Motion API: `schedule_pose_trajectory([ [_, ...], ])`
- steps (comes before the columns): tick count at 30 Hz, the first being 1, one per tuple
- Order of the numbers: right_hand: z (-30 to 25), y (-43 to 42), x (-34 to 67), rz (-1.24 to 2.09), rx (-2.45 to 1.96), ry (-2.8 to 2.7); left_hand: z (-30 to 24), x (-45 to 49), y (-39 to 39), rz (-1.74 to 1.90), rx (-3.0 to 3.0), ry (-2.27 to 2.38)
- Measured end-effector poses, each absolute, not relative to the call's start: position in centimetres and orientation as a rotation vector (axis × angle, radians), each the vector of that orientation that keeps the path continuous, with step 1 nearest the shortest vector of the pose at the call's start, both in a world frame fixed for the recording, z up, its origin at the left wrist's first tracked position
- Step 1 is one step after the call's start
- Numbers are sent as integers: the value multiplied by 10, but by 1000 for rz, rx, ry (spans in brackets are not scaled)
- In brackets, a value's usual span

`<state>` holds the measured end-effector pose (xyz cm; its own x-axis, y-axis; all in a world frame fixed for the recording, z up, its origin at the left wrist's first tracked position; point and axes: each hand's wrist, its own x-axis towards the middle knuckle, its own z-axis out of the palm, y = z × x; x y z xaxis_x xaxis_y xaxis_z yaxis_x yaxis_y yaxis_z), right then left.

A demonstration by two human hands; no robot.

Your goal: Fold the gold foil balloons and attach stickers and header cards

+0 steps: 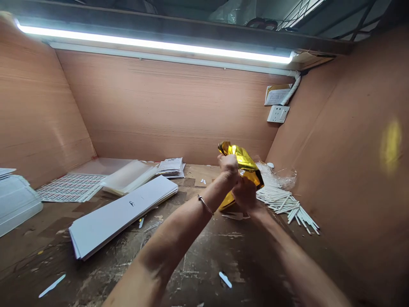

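A shiny gold foil sheet or bag (244, 158), crumpled and folded, is held up over the table right of centre. My left hand (228, 165), with a bracelet on its wrist, is closed on its upper left part. Just below and to the right, my right hand (245, 192) grips the lower part of the foil, its fingers partly hidden. The two hands are close together. Behind and right of them lies a loose pile of thin white sticks (284, 202).
A long stack of white card (124, 215) lies left of centre. Behind it are clear plastic sheets (131, 175), a printed label sheet (72, 187) and small printed papers (171, 167). A translucent plastic box (19, 204) stands far left. Wooden walls enclose the table; a power socket (278, 114) is at the back right.
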<state>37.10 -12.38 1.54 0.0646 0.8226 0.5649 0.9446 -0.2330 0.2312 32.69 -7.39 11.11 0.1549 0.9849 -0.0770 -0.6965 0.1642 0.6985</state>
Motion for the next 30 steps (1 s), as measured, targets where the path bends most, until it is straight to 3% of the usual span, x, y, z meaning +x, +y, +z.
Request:
schedule_pose_trajectory([
  [5, 40, -143, 393, -1471, -1659, -2438, 138, 285, -59, 1347, 564, 391],
  [7, 28, -154, 390, -1497, -1522, -2651, 122, 260, -54, 1337, 558, 434],
  [13, -43, -178, 338, -999, -1817, -2713, 4, 195, -49, 1232, 443, 904],
  [17, -48, -193, 315, -738, -1949, -2450, -49, 174, -56, 1201, 401, 1000],
  [25, -17, -207, 337, -497, -1821, -2070, -65, 175, -61, 1201, 350, 1026],
  [30, -55, -182, 372, -260, -2069, -2074, -66, 178, -65, 1219, 337, 1028],
])
